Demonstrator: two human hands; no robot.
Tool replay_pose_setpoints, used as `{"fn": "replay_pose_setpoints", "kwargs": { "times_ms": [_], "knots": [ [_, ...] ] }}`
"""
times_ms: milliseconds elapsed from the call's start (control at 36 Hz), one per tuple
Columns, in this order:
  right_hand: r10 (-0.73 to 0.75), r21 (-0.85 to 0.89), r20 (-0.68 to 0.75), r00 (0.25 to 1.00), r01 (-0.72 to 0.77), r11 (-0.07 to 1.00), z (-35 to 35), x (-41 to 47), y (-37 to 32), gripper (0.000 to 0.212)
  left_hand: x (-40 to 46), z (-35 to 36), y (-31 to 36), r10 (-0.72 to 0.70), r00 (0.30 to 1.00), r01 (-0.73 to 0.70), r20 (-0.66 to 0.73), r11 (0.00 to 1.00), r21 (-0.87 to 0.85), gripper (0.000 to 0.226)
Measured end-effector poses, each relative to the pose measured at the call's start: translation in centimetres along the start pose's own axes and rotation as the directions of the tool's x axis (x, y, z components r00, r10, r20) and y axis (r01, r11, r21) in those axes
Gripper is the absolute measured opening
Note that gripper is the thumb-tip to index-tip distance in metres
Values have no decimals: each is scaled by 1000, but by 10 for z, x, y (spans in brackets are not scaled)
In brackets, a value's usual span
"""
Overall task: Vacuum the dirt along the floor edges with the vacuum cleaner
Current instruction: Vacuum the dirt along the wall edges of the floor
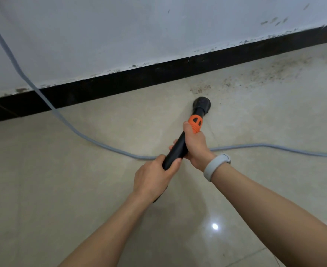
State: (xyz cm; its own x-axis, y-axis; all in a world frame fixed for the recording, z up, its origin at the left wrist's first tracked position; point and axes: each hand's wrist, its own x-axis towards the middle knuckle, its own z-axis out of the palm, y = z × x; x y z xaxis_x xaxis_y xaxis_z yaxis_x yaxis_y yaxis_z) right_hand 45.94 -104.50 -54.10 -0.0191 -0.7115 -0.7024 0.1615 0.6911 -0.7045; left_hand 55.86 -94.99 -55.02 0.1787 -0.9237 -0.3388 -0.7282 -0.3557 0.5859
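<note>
Tile floor [62, 189], dirt [264, 74] by black baseboard [120, 81]; left hand [153, 176], right hand [195, 145] grip vacuum wand [178, 147].

Both hands grip the black vacuum wand [178, 149], left hand [155, 174] at the near end and right hand [195, 145] beside the orange collar [195, 123], its round nozzle [202, 103] on the beige tile floor [62, 189] just short of scattered dirt [264, 74] along the black skirting [120, 83], with 1 grey cable [72, 128] trailing across.

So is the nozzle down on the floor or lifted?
Down, as far as one view shows: the nozzle meets the floor tile just short of the dirt.
</note>
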Motion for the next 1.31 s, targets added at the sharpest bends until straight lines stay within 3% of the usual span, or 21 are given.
{"fn": "replay_pose_setpoints", "kwargs": {
  "times_ms": [139, 333, 556, 833, 1056, 1306],
  "knots": [
    [3, -45, 107, 994, 2, 999, 32, 10, -11, 29, 18, -14, -14, -71, 992, 70, -102, 997, -22, 51],
    [49, -39, 83, 995, -46, 998, 33, 4, -15, 29, 18, -25, -9, -66, 997, 67, -28, 998, 8, 48],
    [183, -6, -30, 983, -184, 983, -10, -72, -6, 28, -54, -35, 21, -90, 980, 65, 180, 988, 139, 46],
    [294, 141, -25, 955, -288, 947, -2, -236, -114, 18, -159, -181, 124, -124, 956, 70, 265, 976, 206, 40],
    [341, 88, -3, 940, -340, 936, -2, -374, -231, 19, -252, -300, 241, -225, 935, 174, 275, 965, 198, 41],
    [354, 2, -1, 935, -354, 935, -33, -439, -321, 18, -292, -347, 336, -256, 927, 227, 274, 965, 135, 40]
  ]
}}
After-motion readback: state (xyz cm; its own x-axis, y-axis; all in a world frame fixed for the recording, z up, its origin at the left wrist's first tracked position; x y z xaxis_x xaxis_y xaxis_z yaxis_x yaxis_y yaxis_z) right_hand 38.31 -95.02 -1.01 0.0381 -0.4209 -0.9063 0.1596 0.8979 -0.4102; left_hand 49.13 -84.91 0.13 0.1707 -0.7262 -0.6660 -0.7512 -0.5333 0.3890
